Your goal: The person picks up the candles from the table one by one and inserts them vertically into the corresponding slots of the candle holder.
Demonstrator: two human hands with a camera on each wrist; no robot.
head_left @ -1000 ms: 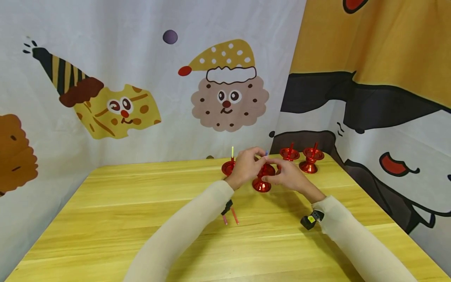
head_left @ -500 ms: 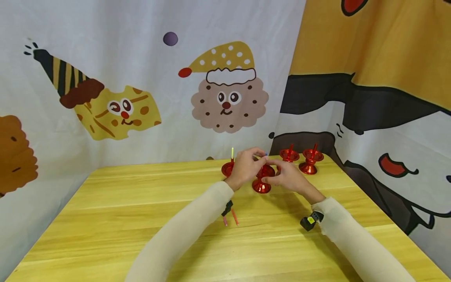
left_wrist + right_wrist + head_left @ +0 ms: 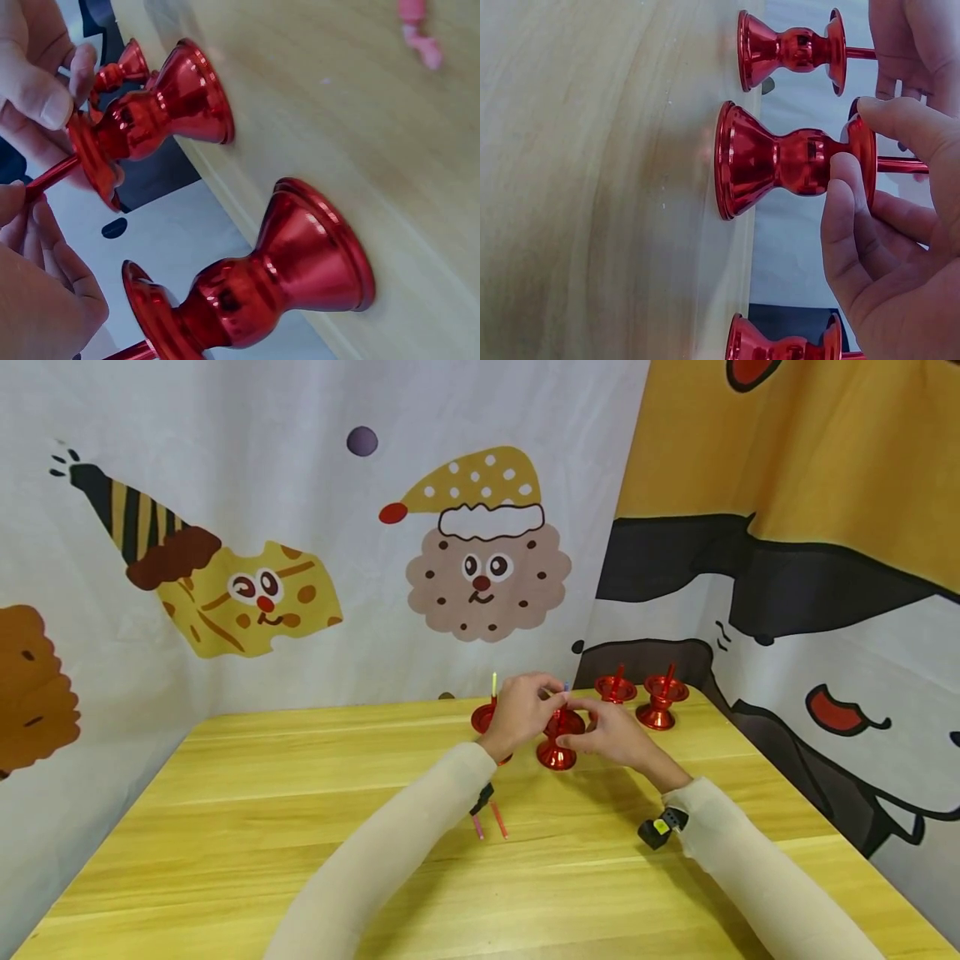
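At the back of the table stands a shiny red candle holder (image 3: 557, 755), upright on its flared foot, between my two hands. With thumb and fingers, my right hand (image 3: 611, 731) grips the rim of its dish, plainest in the right wrist view. My left hand (image 3: 521, 714) pinches a thin blue candle (image 3: 566, 686) at the top of the holder's red stem (image 3: 52, 177). Its lower end is hidden by the fingers. Left of this holder is another red candle holder (image 3: 483, 719), partly behind my left hand, with a yellow candle (image 3: 494, 685) upright on it.
Two more red candle holders, one (image 3: 615, 688) behind my right hand and one (image 3: 658, 714) farther right, show bare red stems. A pink candle (image 3: 478, 827) and a red candle (image 3: 499, 821) lie on the wooden table (image 3: 300, 827) near my left wrist. A printed curtain (image 3: 375, 643) hangs behind.
Both hands stay almost where they were around the same holder and the blue candle. Only tiny shifts show.
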